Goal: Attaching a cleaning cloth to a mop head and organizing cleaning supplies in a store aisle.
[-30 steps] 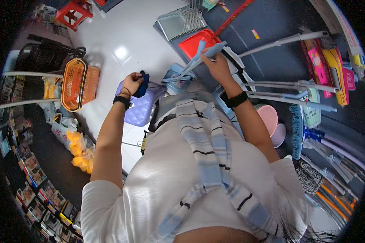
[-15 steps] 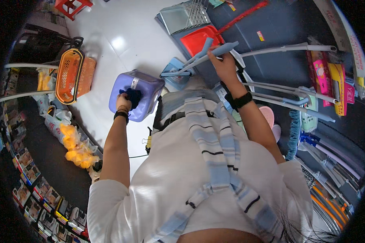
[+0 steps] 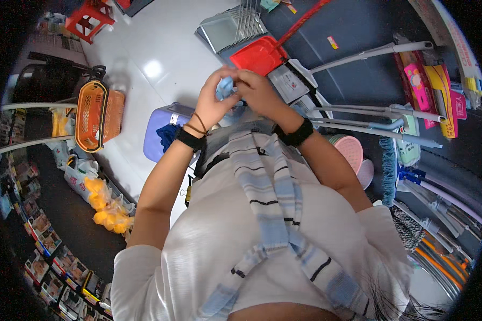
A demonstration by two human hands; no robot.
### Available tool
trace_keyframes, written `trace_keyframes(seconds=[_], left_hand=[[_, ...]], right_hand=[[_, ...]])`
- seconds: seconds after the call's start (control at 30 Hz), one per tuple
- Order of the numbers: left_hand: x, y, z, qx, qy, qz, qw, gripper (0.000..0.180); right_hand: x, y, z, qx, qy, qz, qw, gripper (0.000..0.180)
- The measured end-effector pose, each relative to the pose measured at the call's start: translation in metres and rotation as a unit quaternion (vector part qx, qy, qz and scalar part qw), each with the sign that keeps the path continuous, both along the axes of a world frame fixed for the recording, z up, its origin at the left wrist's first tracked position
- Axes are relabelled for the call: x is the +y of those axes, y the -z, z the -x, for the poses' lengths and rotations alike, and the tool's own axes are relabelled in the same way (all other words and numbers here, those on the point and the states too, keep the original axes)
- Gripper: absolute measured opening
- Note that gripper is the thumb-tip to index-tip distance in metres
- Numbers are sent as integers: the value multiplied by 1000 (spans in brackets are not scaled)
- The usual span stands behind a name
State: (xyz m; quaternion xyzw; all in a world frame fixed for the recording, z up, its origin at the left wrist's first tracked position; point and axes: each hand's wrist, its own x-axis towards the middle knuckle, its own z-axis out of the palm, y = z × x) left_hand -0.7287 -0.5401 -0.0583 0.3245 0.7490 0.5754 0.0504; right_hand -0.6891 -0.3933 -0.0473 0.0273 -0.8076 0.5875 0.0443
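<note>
Both my hands meet in front of my waist around a light-blue handle (image 3: 225,88), which shows only in part between them. My left hand (image 3: 213,104) is curled about it from the left. From the other side the fingers of my right hand (image 3: 258,93) bend over it, their tips partly hidden. Below my wrists most of the handle's lower end is covered. Left of my left wrist stands a purple plastic bin (image 3: 156,136) with a dark blue cloth (image 3: 167,136) bunched on it, touched by neither hand.
A red dustpan (image 3: 258,56) and a grey metal dustpan (image 3: 227,32) lie ahead. An orange basket (image 3: 91,115) stands at left, near a red stool (image 3: 90,21). Long-handled mops (image 3: 375,131) line the right side, beside a pink basket (image 3: 348,152).
My left hand has let go of the dark blue cloth and moved right to the light-blue handle. My right hand has come left and nearer to me, beside it.
</note>
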Motion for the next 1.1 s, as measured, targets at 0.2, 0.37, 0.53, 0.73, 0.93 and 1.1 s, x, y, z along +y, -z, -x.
trace_keyframes(seconds=[0.2,0.37,0.53,0.73,0.93,1.1], left_hand=[[-7,13,-9,-258,-79,-91,959,12],[-1,-7,-13,-272,-108,79,953,36],[12,-3,-36,-255,-23,83,963,33],[26,-25,-54,-247,9,19,969,24],[-8,-30,-44,-234,-75,-11,969,29],[-54,4,-59,-334,27,-6,942,20]], right_hand=[[41,40,-6,-60,77,37,995,23],[43,114,-3,-119,26,-10,992,30],[20,102,-3,-129,-55,-135,981,33],[39,97,-10,-246,-176,-96,948,37],[77,76,18,-27,-142,-89,986,22],[103,-28,47,-15,-131,-95,987,30]])
